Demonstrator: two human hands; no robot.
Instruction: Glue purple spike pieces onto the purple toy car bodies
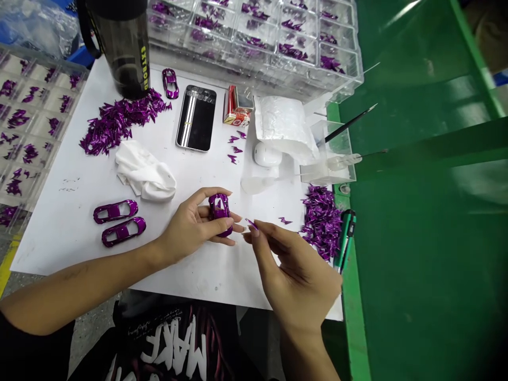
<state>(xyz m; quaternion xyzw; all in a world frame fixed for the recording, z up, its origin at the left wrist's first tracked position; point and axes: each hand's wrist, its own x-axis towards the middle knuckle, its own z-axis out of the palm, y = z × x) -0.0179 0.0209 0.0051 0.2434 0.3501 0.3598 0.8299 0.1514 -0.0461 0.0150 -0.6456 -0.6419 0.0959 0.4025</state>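
Gripped in my left hand [194,225] is a small purple toy car body [220,210], held upright above the white table sheet. My right hand [293,264] pinches a small purple piece [251,224] between thumb and forefinger, just to the right of the car body and apart from it. Two more purple car bodies [124,231] lie at the left, and another purple car body [170,83] lies farther back. A heap of small purple pointed pieces [322,222] is by my right hand; a second heap of purple pieces [119,121] spreads at the back left.
A crumpled white cloth [145,172], a phone [196,118] and a small red box [237,106] lie on the sheet. Behind stand a dark bottle [127,53] and clear compartment boxes [254,58]. A green cutter [344,241] lies at the right edge, near a clear holder [341,132] with thin tools.
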